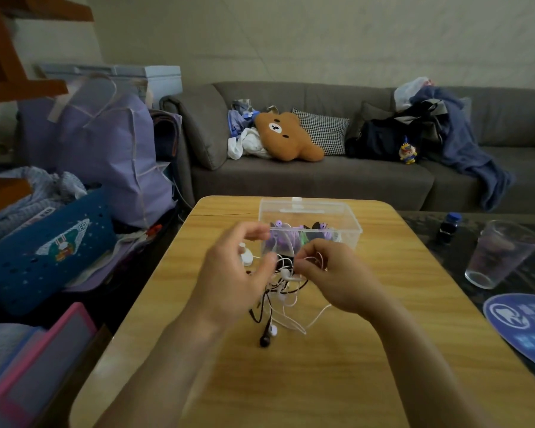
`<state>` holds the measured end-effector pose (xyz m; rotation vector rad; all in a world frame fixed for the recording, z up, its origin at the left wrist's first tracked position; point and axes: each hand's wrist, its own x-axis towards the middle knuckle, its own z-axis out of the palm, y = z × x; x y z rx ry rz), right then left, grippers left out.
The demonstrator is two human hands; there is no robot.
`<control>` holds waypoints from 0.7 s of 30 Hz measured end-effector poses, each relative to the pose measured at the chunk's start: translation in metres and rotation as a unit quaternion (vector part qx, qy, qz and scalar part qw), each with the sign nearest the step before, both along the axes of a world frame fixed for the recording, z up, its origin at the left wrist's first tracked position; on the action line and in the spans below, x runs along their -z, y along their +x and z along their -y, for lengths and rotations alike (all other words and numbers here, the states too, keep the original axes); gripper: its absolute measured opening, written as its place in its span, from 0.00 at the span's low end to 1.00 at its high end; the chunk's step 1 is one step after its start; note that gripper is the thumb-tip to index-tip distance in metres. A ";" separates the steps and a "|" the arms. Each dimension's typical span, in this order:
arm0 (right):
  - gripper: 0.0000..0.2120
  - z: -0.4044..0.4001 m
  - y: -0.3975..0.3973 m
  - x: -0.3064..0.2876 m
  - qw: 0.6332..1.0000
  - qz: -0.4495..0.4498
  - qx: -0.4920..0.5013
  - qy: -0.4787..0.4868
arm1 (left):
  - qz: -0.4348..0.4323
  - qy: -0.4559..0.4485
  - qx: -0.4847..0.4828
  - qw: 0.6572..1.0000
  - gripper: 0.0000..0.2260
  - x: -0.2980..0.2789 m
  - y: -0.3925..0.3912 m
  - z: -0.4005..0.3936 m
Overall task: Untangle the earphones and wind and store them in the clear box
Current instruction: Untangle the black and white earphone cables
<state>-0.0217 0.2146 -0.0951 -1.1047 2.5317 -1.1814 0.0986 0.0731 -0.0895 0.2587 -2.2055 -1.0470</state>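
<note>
Earphones [283, 291] tangled between hands; right hand [331, 273] grip pinching cord, left hand [232, 273] loose.

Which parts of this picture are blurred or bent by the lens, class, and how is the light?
Head view: dim, soft indoor light, no hard shadows; left hand slightly motion-blurred, right hand sharper; the wide lens bows the sofa and wooden table edges; the clear box shows faint glare.

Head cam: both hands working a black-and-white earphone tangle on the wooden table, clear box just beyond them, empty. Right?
Not quite: the clear box is not empty. The head view shows purple and black earphones already inside it. The rest holds: left hand and right hand work the black-and-white tangle on the wooden table.
</note>
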 end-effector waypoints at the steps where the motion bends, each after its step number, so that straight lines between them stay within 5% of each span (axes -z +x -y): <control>1: 0.04 0.001 0.001 0.000 1.000 0.008 -0.005 -0.024 | 0.012 0.012 0.032 0.999 0.16 0.002 -0.001 -0.007; 13: 0.03 0.005 0.003 -0.001 0.970 0.097 0.034 -0.220 | 0.082 0.069 0.082 0.991 0.12 0.012 -0.009 -0.008; 21: 0.04 0.008 0.000 0.004 0.969 0.102 0.082 -0.210 | 0.090 0.096 0.097 0.986 0.03 0.016 -0.010 -0.004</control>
